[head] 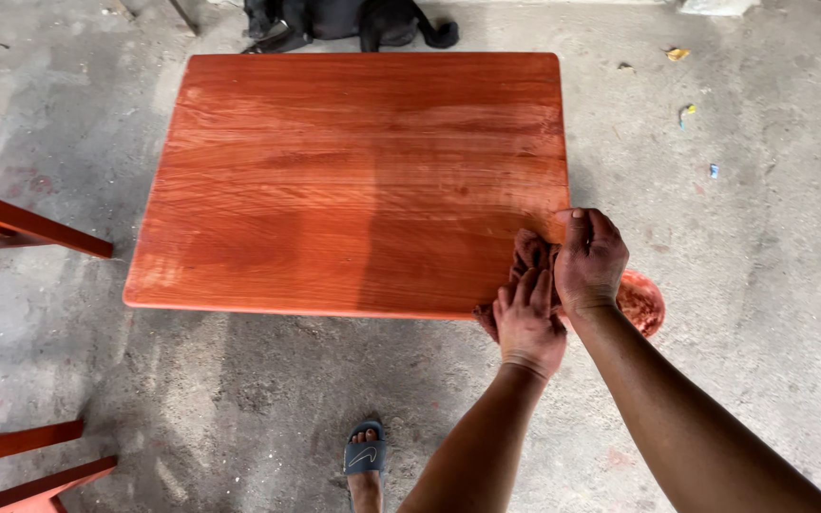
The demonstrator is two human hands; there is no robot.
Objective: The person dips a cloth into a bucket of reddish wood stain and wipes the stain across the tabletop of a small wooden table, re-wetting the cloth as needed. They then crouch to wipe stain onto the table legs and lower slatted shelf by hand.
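Both forearms reach in from the lower right; left hand and right hand are bunched together, fingers curled around a stained rag at the near right corner of the red wooden counter. Rubbing that corner looks underway; the edge probably needs firm, even pressure.

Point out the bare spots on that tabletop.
The tabletop lies bare from the far edge and left edge across its middle. Only the near right corner is crowded: left hand and right hand bunch a rag.
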